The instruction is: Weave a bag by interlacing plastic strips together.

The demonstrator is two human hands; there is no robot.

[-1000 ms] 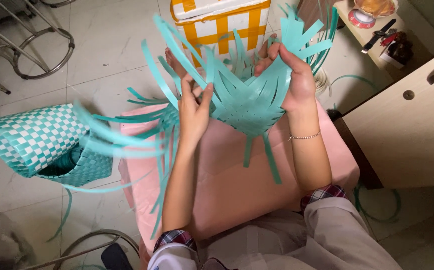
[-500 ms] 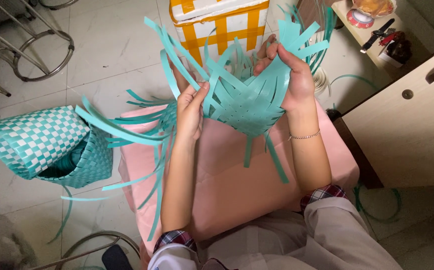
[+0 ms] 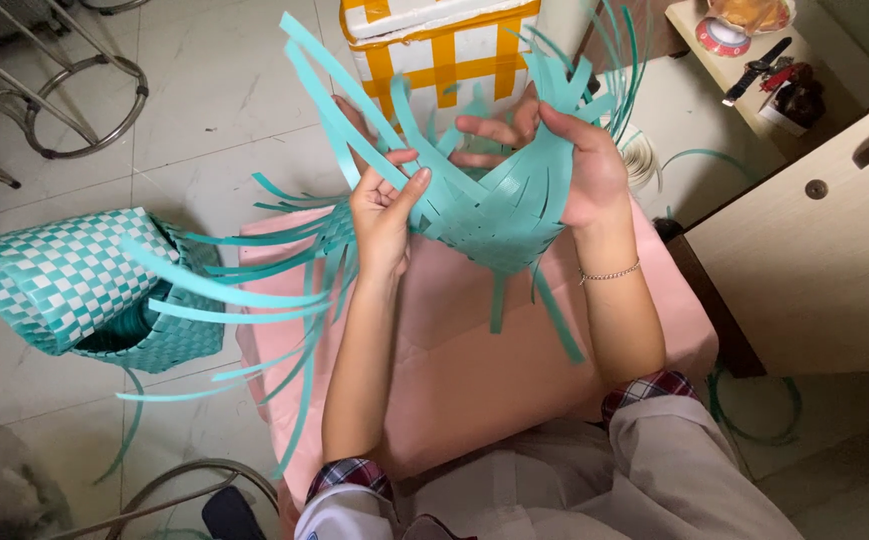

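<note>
Both hands hold the half-woven teal strap basket (image 3: 494,215) above the pink counter (image 3: 474,370): left hand (image 3: 386,210) pinching a strip, right hand (image 3: 569,165) cupping its rim; light, springy, likely slippery

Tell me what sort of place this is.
Probably a home or small craft workspace for basket weaving: both hands, left hand and right hand, work a half-woven teal strip basket over a pink cloth-covered table, beside a finished checkered basket on the tiled floor.

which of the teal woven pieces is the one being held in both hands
The unfinished teal weave with long loose strips, held between the left hand and right hand. The checked teal-and-white basket lies untouched on the floor.
</note>
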